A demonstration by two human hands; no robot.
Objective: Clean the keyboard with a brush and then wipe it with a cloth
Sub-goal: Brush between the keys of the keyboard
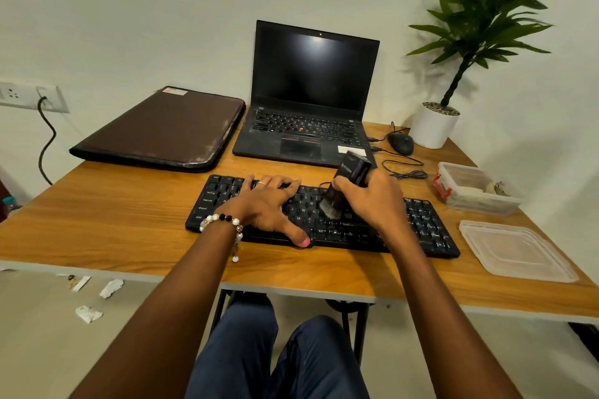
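Observation:
A black keyboard [428, 230] lies across the front middle of the wooden table [129, 214]. My left hand [269, 204] lies flat on its left half, fingers spread over the keys and thumb at the front edge. My right hand [372, 197] grips a dark brush [351, 168] with a thick black handle. Its grey bristles [329, 209] press onto the keys near the keyboard's middle. No cloth is plainly visible; something pale lies inside the plastic box at the right.
An open black laptop [311, 91] stands behind the keyboard, a brown sleeve [162, 129] to its left. A mouse [401, 143] with cable, a white plant pot [432, 128], a plastic box [476, 193] and its lid [515, 251] occupy the right side.

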